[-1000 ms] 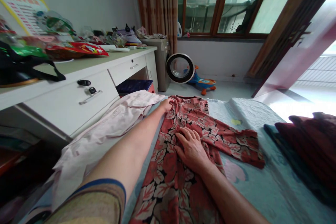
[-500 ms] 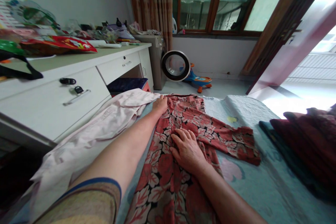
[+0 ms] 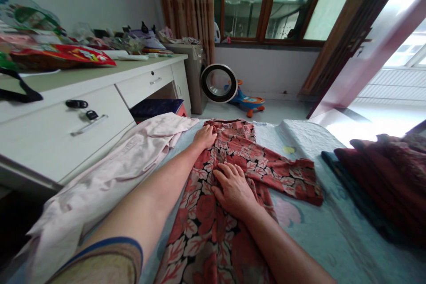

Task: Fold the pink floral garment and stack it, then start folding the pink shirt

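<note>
A red, black and beige leaf-patterned long-sleeved top [image 3: 199, 239] lies lengthwise on the pale blue bedding [image 3: 333, 230], one sleeve [image 3: 289, 175] stretched out to the right. Near its far left edge, my left hand [image 3: 206, 136] has curled fingers closed on the cloth. My right hand [image 3: 234, 188] rests palm down on the middle of the top, its fingers extended and slightly apart. Left of the top, a pale pink garment [image 3: 133, 155] lies loosely along the bed's side. Whatever cloth is under both palms is hidden.
Folded dark red and green clothes [image 3: 376, 186] are stacked at the right. A white desk [image 3: 96, 97] with cluttered top stands left. Beyond the bed are a washing machine with its round door [image 3: 219, 83] open and a blue-orange ride-on toy [image 3: 248, 101]. A door [image 3: 359, 57] stands at right.
My left hand has shifted slightly right and nearer, from the top's edge further onto its cloth. My right hand stays in place on the top. The whole view has swung slightly right.
</note>
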`<action>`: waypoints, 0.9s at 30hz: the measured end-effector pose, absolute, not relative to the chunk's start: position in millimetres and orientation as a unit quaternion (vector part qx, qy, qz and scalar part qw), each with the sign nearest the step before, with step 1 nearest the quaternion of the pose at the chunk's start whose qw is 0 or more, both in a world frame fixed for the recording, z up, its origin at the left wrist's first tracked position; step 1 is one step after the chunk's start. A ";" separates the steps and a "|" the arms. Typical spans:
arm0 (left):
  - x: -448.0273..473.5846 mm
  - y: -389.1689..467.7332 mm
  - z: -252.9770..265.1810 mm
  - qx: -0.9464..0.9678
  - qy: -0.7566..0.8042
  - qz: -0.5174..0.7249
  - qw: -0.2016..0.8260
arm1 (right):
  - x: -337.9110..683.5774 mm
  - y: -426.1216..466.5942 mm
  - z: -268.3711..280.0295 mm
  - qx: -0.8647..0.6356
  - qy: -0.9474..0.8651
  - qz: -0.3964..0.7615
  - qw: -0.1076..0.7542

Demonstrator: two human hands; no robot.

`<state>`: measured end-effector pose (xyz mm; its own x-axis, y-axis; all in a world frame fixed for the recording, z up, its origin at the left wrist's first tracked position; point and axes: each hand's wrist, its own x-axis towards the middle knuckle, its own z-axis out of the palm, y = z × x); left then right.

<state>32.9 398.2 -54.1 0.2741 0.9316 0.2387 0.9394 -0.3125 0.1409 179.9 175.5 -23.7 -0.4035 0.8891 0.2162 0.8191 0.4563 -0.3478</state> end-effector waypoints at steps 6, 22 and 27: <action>31.8 397.5 -49.9 -0.795 -0.592 -0.133 0.001 | 183.2 173.6 -20.4 -0.496 -0.821 0.113 0.258; 36.6 385.0 -50.1 -0.798 -0.578 -0.169 -0.018 | 364.3 213.2 -23.7 -0.811 -0.571 -0.093 0.083; 29.6 390.8 -51.1 -0.778 -0.593 -0.206 -0.017 | 372.9 208.9 -26.2 -0.827 -0.554 -0.074 0.053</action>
